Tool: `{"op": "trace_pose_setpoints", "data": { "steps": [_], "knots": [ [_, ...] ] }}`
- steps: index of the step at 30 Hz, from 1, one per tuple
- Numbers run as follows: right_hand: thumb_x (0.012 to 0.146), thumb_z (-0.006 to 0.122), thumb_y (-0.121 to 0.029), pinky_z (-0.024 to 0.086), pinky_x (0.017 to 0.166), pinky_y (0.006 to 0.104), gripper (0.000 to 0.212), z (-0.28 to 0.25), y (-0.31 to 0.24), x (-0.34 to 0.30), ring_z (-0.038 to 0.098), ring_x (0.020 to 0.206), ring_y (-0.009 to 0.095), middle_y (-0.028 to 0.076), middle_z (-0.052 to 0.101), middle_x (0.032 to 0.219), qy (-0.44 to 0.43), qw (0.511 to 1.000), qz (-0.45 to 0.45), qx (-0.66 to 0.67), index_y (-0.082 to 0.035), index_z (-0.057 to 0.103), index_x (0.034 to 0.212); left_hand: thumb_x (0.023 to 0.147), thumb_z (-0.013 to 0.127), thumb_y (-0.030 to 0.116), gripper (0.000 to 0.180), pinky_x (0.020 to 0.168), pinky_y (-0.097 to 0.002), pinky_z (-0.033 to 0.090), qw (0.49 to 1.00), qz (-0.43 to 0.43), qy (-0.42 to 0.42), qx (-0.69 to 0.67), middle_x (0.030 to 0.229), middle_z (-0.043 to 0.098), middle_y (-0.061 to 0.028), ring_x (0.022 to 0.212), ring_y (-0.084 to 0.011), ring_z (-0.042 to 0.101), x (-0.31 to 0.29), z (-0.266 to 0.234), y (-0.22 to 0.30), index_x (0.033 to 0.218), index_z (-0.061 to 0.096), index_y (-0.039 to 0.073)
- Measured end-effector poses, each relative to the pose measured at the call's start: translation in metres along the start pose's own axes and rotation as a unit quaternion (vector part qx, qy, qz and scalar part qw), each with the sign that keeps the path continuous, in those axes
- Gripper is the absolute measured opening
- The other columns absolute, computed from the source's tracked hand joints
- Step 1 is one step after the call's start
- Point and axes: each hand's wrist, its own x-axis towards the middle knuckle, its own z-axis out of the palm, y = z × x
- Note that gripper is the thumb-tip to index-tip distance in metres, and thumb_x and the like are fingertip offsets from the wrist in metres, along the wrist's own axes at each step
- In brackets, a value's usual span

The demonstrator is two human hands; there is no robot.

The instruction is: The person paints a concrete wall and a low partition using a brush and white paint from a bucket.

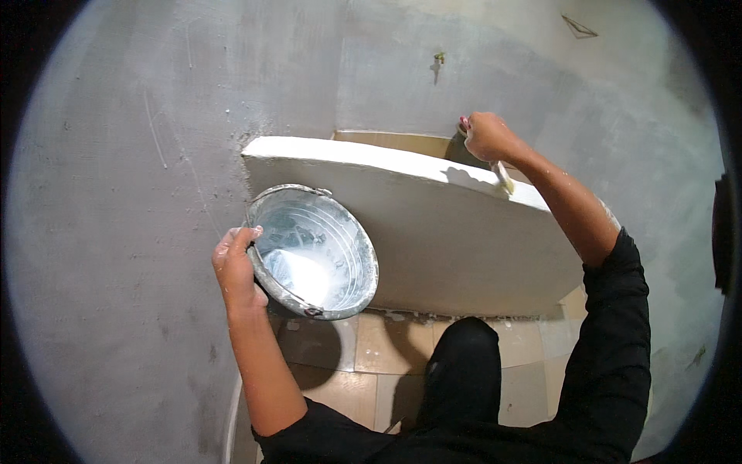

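Note:
My left hand [235, 263] grips the rim of a paint-smeared grey bucket [337, 224], which is tilted so that its inside shows. White paint [300, 277] lies at the bottom of it. Over the far side of a low partition wall [456, 247], my right hand [490, 139] is closed round the handle of a paintbrush [504, 179]. The bristles rest at the near edge of the partition's white top [348, 153], toward its right part. My right fingers are partly hidden by the back of the hand.
A grey wall [116, 216] meets the partition's left end. A small fitting [439, 58] sticks out of the wall ahead. Tan tiles [394, 340] cover the floor, where my dark-clad knee [464, 363] stands close to the partition. White spots mark the floor along the partition's base.

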Motion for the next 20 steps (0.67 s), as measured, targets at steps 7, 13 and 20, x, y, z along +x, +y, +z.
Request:
{"op": "trace_pose_setpoints", "data": {
  "steps": [7,13,20],
  "knots": [
    [0.087,0.06,-0.01,0.058,0.059,0.0448,0.02,0.049,-0.089,0.024,0.071,0.068,0.035,0.025,0.068,0.08,-0.004,0.963,-0.11,0.246,0.009,0.065,0.087,0.079,0.064,0.003,0.01,0.064,-0.0271,0.048,1.0,0.007,0.007,0.007,0.072,0.062,-0.0024,0.065,-0.0134,0.059,0.004,-0.005,0.001,0.07,0.06,0.006],
    [0.083,0.061,-0.013,0.051,0.062,0.0406,0.018,0.041,-0.176,0.001,0.065,0.059,0.028,0.017,0.065,0.068,0.117,0.831,-0.173,0.516,0.005,0.064,0.085,0.078,0.066,0.003,0.013,0.06,-0.027,0.046,1.0,0.015,-0.007,0.017,0.07,0.059,-0.0006,0.061,-0.0123,0.056,0.007,-0.008,-0.004,0.069,0.058,0.007],
    [0.08,0.061,-0.007,0.058,0.06,0.0308,0.013,0.09,-0.169,-0.065,0.065,0.067,0.014,0.009,0.064,0.08,-0.143,0.735,-0.234,0.621,-0.003,0.063,0.093,0.076,0.068,-0.001,0.01,0.067,-0.0274,0.053,0.975,0.013,-0.118,0.19,0.073,0.061,-0.001,0.064,-0.0133,0.061,0.009,0.0,-0.005,0.08,0.06,0.004]
  ]
}}
